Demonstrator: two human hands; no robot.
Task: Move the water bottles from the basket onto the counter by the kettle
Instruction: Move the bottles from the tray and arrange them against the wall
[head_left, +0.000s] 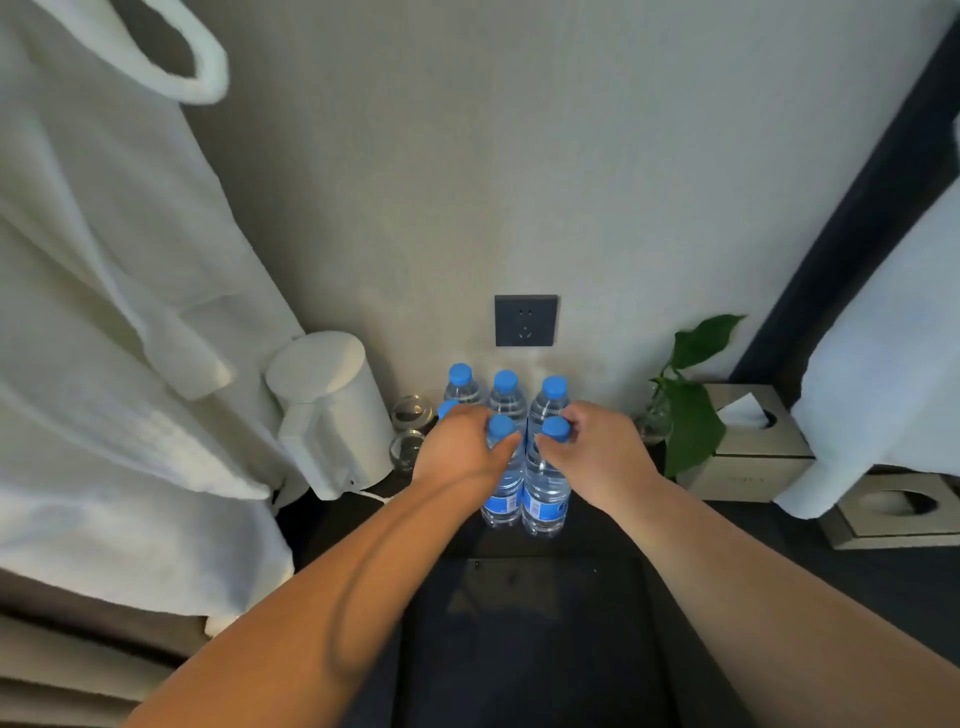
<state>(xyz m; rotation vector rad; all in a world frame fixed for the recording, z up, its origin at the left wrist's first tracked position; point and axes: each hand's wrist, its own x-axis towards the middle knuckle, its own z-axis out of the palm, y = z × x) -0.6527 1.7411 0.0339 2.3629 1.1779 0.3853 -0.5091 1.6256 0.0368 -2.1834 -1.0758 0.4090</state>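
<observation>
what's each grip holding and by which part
The left grip holds the front-left bottle by its neck; the right grip holds the front-right bottle likewise.

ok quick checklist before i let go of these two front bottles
1. Left hand grips the front left bottle at the neck: ok.
2. Right hand grips the front right bottle at the neck: ok.
3. Both stand upright: ok.
4. Bases fully down on the counter: cannot tell, though they look down.
5. Set by the kettle: ok.
6. Left hand apart from the glasses: ok, but close.
7. Basket emptied: cannot tell, it is out of view.
</observation>
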